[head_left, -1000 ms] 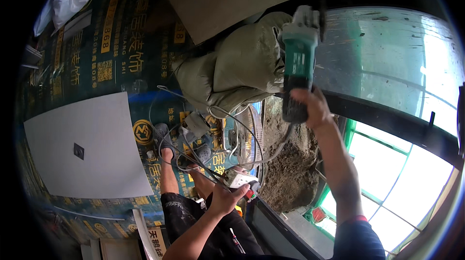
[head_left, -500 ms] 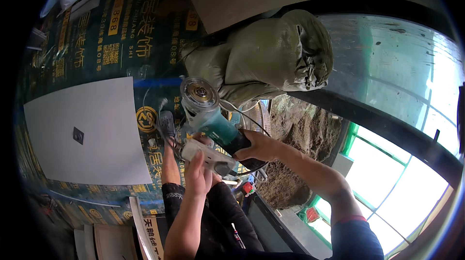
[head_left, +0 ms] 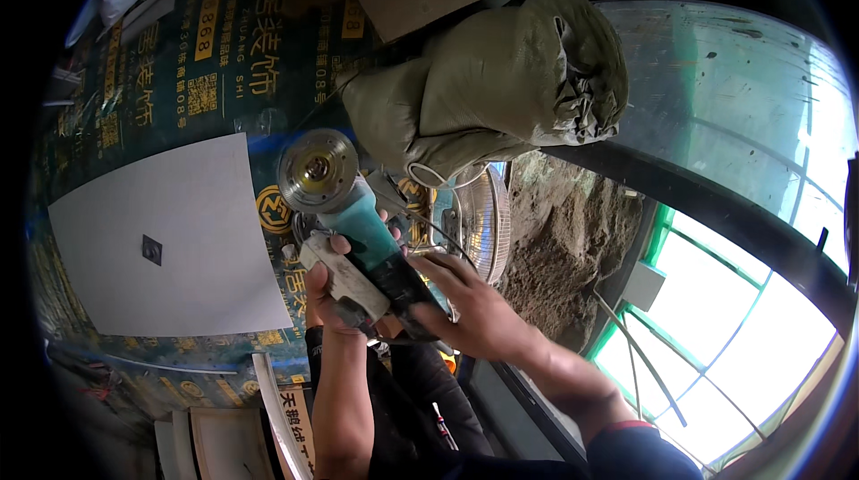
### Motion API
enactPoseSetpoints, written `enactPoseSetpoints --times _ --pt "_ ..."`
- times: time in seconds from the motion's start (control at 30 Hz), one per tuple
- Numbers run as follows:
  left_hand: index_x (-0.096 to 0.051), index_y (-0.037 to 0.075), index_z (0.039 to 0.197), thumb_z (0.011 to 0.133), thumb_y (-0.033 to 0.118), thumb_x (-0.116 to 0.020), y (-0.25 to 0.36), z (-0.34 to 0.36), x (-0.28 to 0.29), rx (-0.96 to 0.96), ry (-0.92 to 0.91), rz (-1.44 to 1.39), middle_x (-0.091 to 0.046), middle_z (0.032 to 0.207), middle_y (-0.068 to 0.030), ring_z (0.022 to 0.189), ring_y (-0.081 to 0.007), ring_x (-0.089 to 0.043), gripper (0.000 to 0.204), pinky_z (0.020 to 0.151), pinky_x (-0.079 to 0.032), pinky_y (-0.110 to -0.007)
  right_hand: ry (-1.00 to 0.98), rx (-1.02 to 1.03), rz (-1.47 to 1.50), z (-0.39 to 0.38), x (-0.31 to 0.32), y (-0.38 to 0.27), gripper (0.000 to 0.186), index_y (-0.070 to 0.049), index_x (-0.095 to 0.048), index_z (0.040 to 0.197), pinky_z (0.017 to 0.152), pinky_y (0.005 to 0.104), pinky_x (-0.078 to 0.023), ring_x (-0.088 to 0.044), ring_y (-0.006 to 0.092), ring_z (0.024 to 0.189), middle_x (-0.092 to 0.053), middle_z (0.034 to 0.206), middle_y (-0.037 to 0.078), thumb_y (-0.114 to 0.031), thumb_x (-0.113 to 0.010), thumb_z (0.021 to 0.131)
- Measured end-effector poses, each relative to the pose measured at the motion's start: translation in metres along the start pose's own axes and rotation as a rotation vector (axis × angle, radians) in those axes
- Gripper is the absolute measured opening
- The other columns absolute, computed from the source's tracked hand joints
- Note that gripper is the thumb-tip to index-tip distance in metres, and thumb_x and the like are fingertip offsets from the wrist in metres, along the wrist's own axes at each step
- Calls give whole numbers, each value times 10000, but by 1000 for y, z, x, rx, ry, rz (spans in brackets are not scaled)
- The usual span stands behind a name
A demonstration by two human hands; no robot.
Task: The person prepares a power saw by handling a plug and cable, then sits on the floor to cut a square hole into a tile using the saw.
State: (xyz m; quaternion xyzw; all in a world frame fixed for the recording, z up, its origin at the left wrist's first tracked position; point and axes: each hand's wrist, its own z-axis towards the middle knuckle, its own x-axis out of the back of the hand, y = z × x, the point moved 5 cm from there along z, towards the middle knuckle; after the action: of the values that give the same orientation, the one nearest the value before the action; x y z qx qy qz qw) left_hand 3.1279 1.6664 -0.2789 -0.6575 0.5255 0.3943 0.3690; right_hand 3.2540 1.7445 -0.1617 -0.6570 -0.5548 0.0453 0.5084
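An angle grinder [head_left: 358,220] with a teal and black body slants across the middle, its round disc and guard [head_left: 317,170] at the upper left end. My left hand [head_left: 333,301] is closed round a dusty white block-shaped piece, possibly a power strip [head_left: 344,279], pressed along the grinder's side. Some of its fingertips show past the grinder's far edge, so it holds both together. My right hand [head_left: 474,305] lies against the black rear of the body, its fingers stretched out and its thumb apart, slightly blurred. A dark cord [head_left: 447,240] loops behind the grinder.
Olive-green woven sacks [head_left: 501,77] lie beyond the grinder. A pale panel with a dark diamond mark [head_left: 165,247] rests on the printed floor sheeting at left. To the right are a wire-caged fan-like object [head_left: 483,220], rough earth [head_left: 564,247] and a bright window [head_left: 716,319].
The grinder and white piece have shifted left and tilted more upright. My right hand's fingers have loosened and straightened against the body. My left hand now reaches round the grinder too.
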Motion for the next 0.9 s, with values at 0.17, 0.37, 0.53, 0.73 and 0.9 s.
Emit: enactPoseSetpoints --times 0.17,0.37,0.53,0.73,0.9 --pt "-624 151 1037 845 452 -663 16 6 -20 -40 -17 48 -370 1415 -301 1246 -446 -483 360 1000 -459 -579 96 -628 240 -98 10 44 193 26 -629 1017 774 310 -514 -651 208 869 -659 914 125 -45 -620 838" --pt "-591 114 1115 852 398 -646 15 -3 -20 -67 40 193 -557 1224 -135 1240 -415 -491 391 1037 -428 -569 -90 -253 414 -87 -32 46 677 56 -324 1442 1121 414 -300 -384 299 1360 -413 1427 227 -223 -648 917" --pt "-609 152 1052 867 465 -611 4 -21 1 -78 185 272 -458 1344 -268 1196 -411 -519 364 979 -472 -522 -331 -178 1077 -34 -55 40 1008 -3 -74 1539 1142 380 -242 -333 264 1391 -347 1502 206 -89 -749 795" --pt "-619 146 1113 898 427 -582 2 -28 8 -5 141 242 -489 1319 -252 1210 -408 -517 356 1016 -448 -508 -645 -355 1551 -17 -64 49 1275 -125 115 1547 995 398 -469 -640 296 1089 -523 1340 226 58 -741 619" --pt "-611 141 1133 904 408 -574 2 -31 5 -3 164 194 -493 1322 -235 1216 -413 -510 353 1019 -442 -515 -692 -377 1845 -9 -52 43 1252 -135 117 1548 980 479 -480 -612 336 1136 -453 1405 231 30 -737 648"
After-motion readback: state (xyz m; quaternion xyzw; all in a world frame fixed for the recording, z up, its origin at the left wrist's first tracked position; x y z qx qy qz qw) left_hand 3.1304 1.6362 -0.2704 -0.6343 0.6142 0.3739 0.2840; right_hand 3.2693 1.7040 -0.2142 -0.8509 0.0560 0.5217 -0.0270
